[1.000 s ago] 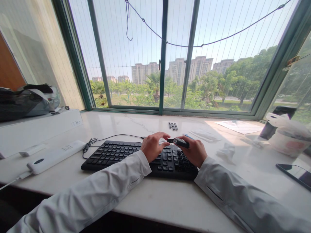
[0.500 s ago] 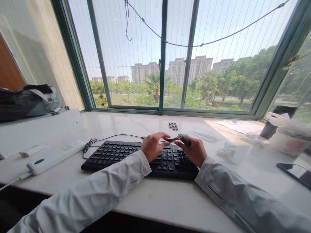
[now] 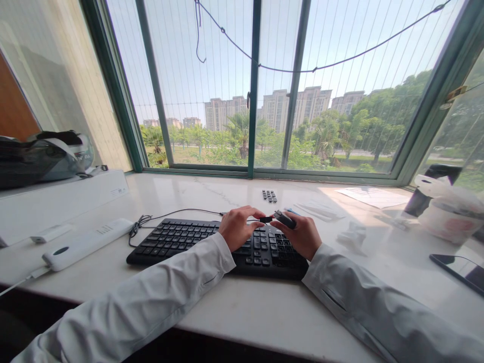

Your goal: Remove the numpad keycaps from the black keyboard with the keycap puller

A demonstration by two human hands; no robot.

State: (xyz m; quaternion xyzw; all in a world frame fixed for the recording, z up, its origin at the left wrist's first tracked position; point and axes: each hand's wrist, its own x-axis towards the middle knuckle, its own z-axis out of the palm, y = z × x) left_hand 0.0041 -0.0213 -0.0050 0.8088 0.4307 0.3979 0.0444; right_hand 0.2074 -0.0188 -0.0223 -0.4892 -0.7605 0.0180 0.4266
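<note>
A black keyboard lies on the white marble sill, its cable running off to the back left. My left hand hovers over the keyboard's right part, fingertips pinching a small black keycap. My right hand is just right of it, gripping a small dark tool whose tip meets the keycap. Both sleeves are white. A small group of loose black keycaps sits on the sill behind the hands.
A white power strip and white box with a black bag are at left. Papers, a plastic-wrapped container and a dark phone are at right. The window frame closes the back.
The tool in my right hand tilted up and then settled back level; the hands stayed over the keyboard's right part with the keycap between them.
</note>
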